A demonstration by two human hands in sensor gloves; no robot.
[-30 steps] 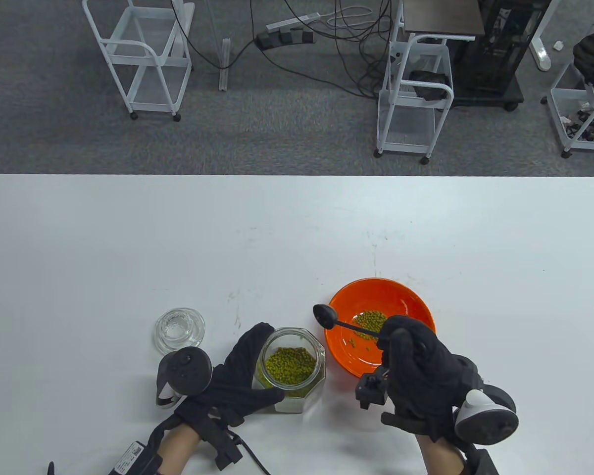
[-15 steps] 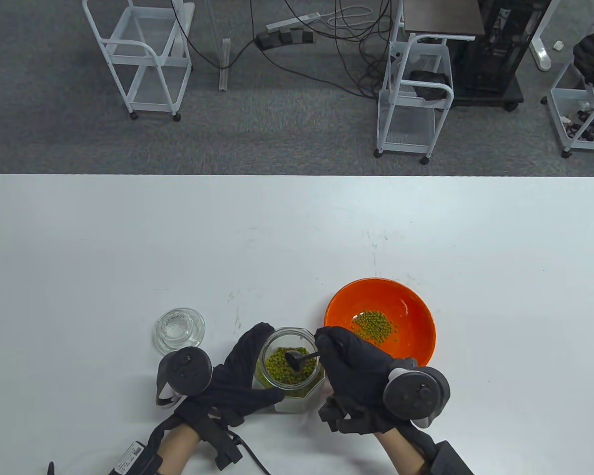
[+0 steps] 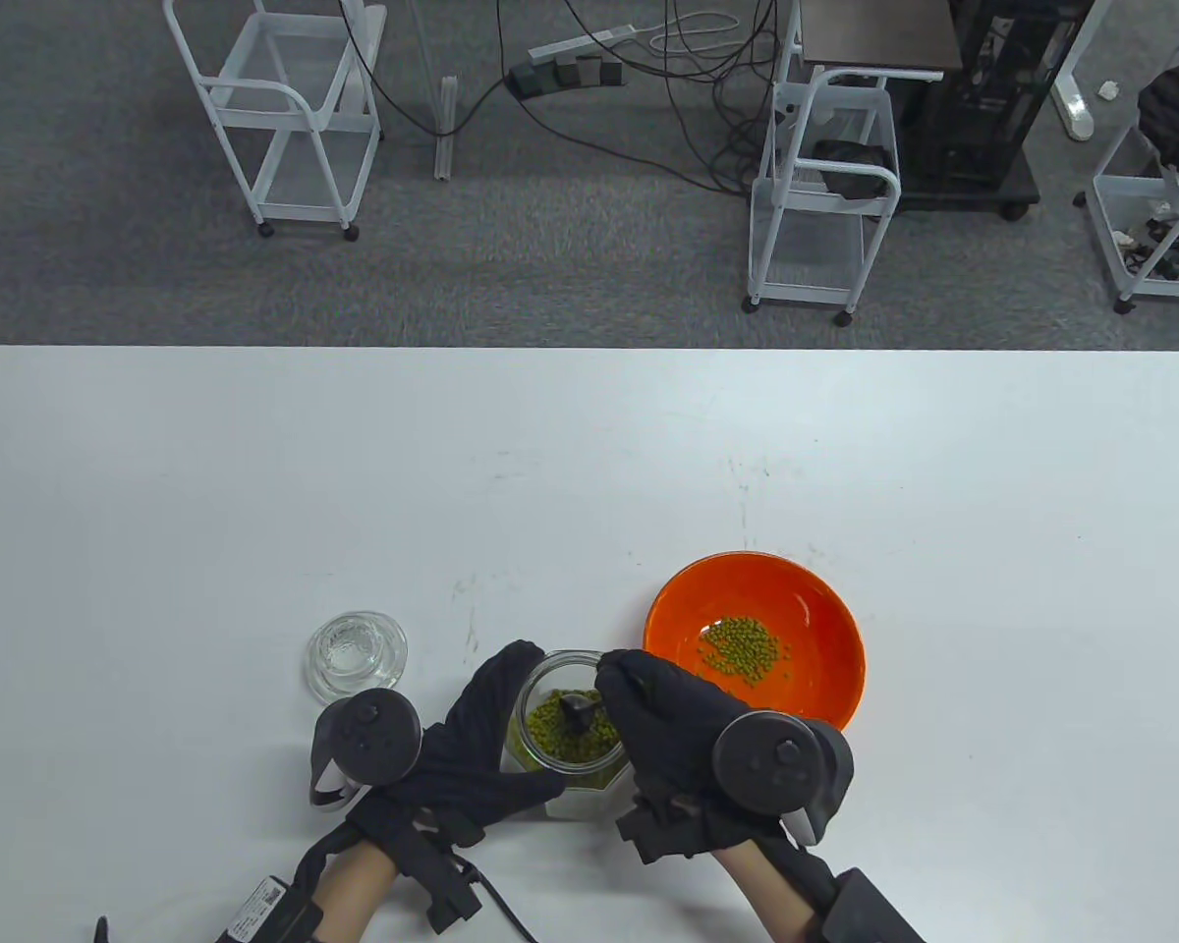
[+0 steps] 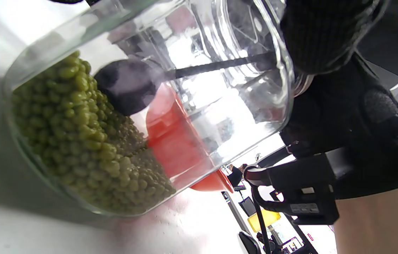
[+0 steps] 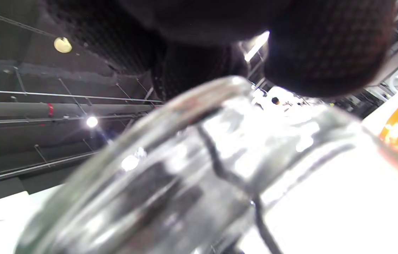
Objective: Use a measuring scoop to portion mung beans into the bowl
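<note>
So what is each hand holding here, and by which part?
Right hand pinches the measuring scoop by its handle's upper end; left hand grips the glass jar around its side.

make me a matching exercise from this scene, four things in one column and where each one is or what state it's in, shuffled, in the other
Things:
1. measuring scoop
2. orange bowl
3. glass lid
4. glass jar

States:
A. lies on the table, off the jar
B. gripped by the left hand
C. holds a small pile of mung beans
D. head down in the jar, held by the right hand

Pairs: 1-D, 2-C, 3-A, 4-B
</note>
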